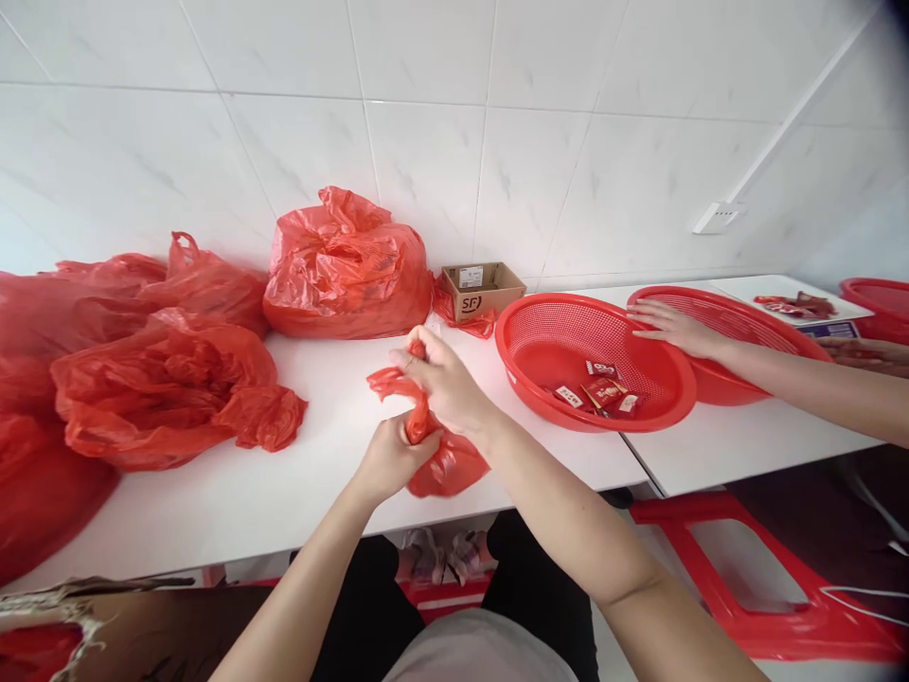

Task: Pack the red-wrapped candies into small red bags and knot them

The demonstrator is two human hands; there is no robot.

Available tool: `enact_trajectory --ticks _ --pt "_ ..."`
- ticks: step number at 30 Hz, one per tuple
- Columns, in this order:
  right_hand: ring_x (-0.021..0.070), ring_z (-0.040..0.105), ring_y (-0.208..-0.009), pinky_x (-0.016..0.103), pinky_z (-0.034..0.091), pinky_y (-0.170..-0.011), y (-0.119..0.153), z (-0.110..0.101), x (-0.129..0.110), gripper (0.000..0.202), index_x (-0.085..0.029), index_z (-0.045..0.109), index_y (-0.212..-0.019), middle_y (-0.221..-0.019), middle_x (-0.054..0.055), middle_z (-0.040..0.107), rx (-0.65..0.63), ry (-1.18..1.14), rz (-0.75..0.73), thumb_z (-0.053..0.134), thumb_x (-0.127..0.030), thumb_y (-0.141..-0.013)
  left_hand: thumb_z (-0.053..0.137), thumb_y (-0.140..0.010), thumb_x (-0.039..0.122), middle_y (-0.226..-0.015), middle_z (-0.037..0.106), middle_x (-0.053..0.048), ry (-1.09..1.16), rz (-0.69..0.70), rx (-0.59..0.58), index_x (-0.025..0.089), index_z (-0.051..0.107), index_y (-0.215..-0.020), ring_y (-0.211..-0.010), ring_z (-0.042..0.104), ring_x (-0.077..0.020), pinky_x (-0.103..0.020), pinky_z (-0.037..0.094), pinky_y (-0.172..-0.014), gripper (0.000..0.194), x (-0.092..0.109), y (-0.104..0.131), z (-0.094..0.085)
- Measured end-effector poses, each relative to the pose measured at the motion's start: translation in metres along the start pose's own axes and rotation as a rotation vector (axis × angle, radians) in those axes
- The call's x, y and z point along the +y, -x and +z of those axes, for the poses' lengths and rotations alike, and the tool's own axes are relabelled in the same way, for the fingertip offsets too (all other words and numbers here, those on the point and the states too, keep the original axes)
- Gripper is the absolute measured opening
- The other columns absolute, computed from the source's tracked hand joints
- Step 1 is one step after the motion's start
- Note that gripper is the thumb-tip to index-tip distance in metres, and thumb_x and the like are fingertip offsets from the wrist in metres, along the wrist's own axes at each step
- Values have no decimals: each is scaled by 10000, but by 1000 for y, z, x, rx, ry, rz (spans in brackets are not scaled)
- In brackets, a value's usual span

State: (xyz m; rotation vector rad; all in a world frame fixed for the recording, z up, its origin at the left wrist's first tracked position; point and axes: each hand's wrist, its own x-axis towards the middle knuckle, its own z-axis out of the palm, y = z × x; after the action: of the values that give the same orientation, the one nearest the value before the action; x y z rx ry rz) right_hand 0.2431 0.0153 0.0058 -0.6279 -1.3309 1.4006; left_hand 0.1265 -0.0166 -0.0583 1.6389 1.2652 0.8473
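Between my hands is a small red plastic bag, its twisted neck gathered above a bulging lower part. My left hand is closed round the neck just over the bulge. Higher up, my right hand pinches the bag's top, where a loose end sticks out to the left. What the bag contains cannot be made out. To the right stands a red perforated basket with several small red packets at its bottom.
Large red bags crowd the left and back of the white table. A small cardboard box stands by the wall. Another person's hand rests on a second red basket. A red stool is at lower right.
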Motion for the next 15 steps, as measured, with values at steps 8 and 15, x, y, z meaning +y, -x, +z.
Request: enact_trajectory --ticks 8,15 --pt "56 250 -430 193 221 -403 -8 0 5 397 -231 297 -689 -528 -113 298 291 -159 19 665 -343 -789 511 -688 151 -659 648 0 -268 -74 -32 230 651 -689 -600 566 -182 -291 401 -586 161 -5 -2 -1" --pt "47 248 -389 190 170 -389 -10 -12 7 398 -237 274 -718 -505 -122 282 391 -308 11 664 -294 -776 495 -678 121 -878 687 -29 -201 -33 -30 202 601 -921 -758 625 -184 -286 463 -655 278 -18 7 8"
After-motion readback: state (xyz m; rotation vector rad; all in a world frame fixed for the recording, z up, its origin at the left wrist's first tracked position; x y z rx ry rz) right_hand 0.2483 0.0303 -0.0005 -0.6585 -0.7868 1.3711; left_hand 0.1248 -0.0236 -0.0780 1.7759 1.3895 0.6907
